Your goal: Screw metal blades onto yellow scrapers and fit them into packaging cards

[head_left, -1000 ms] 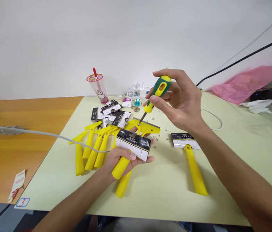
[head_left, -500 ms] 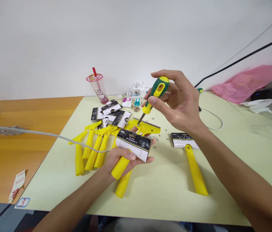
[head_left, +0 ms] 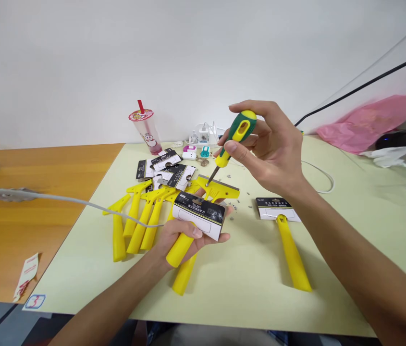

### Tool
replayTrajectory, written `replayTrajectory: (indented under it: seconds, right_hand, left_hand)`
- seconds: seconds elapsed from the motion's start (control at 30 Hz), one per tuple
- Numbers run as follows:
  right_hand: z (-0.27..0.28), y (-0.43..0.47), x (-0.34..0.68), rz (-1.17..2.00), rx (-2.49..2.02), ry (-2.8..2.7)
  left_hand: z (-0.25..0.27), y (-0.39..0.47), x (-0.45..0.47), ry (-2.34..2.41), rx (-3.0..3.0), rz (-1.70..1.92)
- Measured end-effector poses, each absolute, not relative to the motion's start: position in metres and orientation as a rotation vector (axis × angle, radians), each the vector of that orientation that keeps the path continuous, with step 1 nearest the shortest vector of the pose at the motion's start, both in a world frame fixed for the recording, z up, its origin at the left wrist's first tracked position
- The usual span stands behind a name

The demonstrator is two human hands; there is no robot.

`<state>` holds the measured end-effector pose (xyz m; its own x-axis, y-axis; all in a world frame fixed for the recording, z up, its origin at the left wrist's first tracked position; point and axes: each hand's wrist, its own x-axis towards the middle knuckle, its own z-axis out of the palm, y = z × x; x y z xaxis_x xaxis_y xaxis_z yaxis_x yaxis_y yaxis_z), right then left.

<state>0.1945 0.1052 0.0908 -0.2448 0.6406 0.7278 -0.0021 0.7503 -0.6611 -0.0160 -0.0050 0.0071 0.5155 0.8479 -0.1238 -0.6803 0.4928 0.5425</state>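
The left hand (head_left: 174, 233) is curled around the yellow plastic scraper with a wide flat head (head_left: 220, 189), thumb over its handle, holding it up before the body. A folded black-and-white printed card (head_left: 199, 216) sits around this scraper, just beyond the left thumb. The right hand (head_left: 275, 154), raised above and to the right, grips a green-and-yellow screwdriver with a metal shaft (head_left: 236, 135) between thumb and fingers, its tip at the scraper head's left end. Beneath the left hand lies another yellow plastic handle (head_left: 184, 278). Small silvery metal pieces (head_left: 232, 218) are scattered just beyond the left fingertips. Left of that hand lies a row of yellow plastic scrapers (head_left: 118, 238); beyond them is a pile of black-and-white cards (head_left: 184, 177). Below the right hand, near its forearm, rests a yellow scraper with its own card (head_left: 292, 254). Farther out, beyond the left hand, stands a clear plastic cup with a red straw (head_left: 147, 129).
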Motion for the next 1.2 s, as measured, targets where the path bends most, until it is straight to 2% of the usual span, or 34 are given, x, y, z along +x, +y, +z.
replayTrajectory:
  seconds: [0.53, 0.87, 1.2]
  right_hand:
    - [0.091, 0.095, 0.2, 0.556, -0.462, -1.889]
    - [0.1, 0.084, 0.196, 0.141, -0.275, -2.165]
    - [0.095, 0.08, 0.199, 0.057, -0.269, -2.248]
  left_hand:
    - [0.006, -0.004, -0.015, 0.423, 0.462, 0.961]
    - [0.002, -0.003, -0.014, 0.396, 0.403, 0.989]
    - [0.002, -0.001, -0.016, 0.354, 0.371, 1.034]
